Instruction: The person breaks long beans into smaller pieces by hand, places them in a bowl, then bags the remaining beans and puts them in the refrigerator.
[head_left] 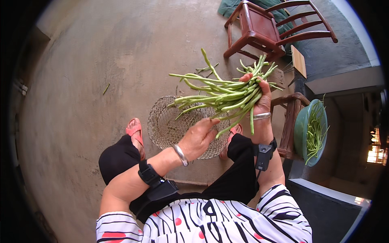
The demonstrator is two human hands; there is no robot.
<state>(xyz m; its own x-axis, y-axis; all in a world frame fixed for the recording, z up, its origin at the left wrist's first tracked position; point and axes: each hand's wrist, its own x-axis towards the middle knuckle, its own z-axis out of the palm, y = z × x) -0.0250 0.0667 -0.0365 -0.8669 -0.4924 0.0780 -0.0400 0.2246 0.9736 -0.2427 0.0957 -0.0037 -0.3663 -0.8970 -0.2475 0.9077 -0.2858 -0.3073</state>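
Note:
A thick bunch of long green beans point(223, 95) is gripped in my right hand point(264, 97), whose fingers wrap round it near one end. The beans fan out to the left, their loose ends at uneven lengths. My left hand point(197, 138) is just below the bunch, with thumb and fingers pinched on the tip of one bean. Beneath the beans, on the floor between my feet, lies a round woven basket point(160, 121), its right part partly hidden by the bunch and my left hand.
At the right, a pale green basin point(300, 131) with more long beans point(315, 131) stands by a wooden stool point(289, 121). A red-brown chair point(261, 30) is at the far right, beside a wooden board point(298, 61). Bean scraps point(106, 88) lie on the floor point(81, 121).

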